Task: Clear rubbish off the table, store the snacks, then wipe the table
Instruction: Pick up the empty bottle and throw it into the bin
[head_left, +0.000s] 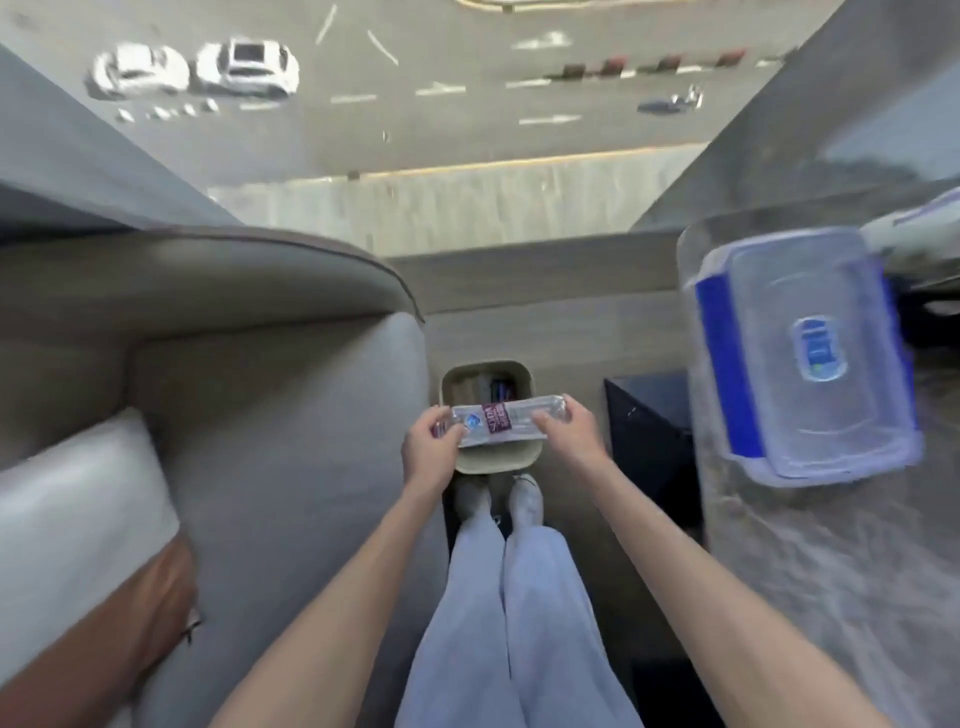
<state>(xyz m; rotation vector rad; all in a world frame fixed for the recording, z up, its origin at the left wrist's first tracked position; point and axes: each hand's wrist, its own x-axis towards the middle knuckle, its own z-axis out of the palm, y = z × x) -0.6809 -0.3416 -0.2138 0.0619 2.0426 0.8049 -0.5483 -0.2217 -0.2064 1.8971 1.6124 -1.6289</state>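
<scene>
Bare forearms reach down past pale trousers, between a grey sofa (234, 415) on the left and the stone-patterned table (831, 571) on the right, where a clear box (800, 358) with blue clips waits, presumably for the snacks. Left hand (431, 452) and right hand (571, 431) each clamp one end of an empty plastic bottle (504, 418) held level just above the small bin (488, 410) on the floor, so rubbish clearing looks unfinished, with storing and wiping still to come. Its maroon label and the box's blue oval sticker are too blurred to read.
</scene>
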